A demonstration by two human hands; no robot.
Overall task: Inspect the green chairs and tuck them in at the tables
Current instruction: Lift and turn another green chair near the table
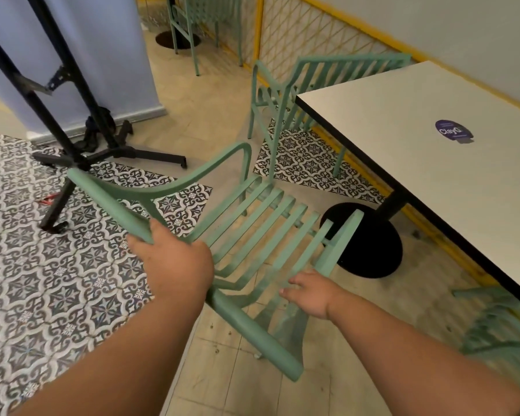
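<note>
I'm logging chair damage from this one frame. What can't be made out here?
All in the head view:
- Legs of the held chair, mostly hidden under its own seat slats.
- Its back-to-armrest joint, covered by the left hand.
- Whether the right hand grips a slat: fingertips blurred.
- Seat of the far chair, hidden by the table.
- Lower-right chair, blurred and cut off by the frame edge.

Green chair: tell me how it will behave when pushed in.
The green chair probably stays stiff: slats and frame look rigid. Likely light for its size, being mostly open slats. It could tip if pushed high, at the left hand's grip.
</note>
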